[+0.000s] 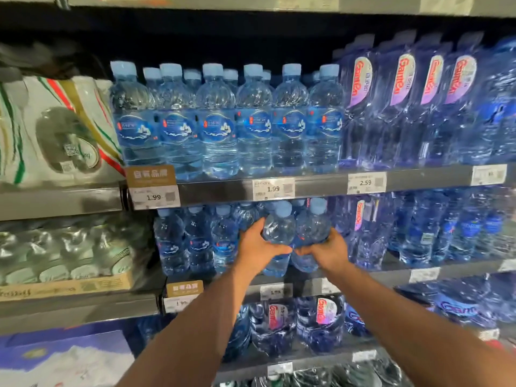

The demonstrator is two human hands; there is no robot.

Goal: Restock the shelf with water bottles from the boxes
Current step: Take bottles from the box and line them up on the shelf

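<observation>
Both arms reach to the middle shelf (391, 276). My left hand (258, 248) grips a clear blue water bottle (279, 233) with a pale blue cap. Beside it, my right hand (325, 254) grips a second matching bottle (312, 227). The two bottles stand upright side by side at the shelf's front, touching each other. To their left stand three like bottles (195, 241) with blue mountain labels. On the upper shelf (315, 185) stands a full row of the same bottles (217, 121).
Blue Ganten bottles (407, 107) fill the right of the upper and middle shelves, and wrapped Ganten packs (324, 322) sit below. White and green wrapped packs (61, 129) occupy the left bay. A blue box (64, 358) lies at bottom left. Price tags (273, 188) line the shelf edges.
</observation>
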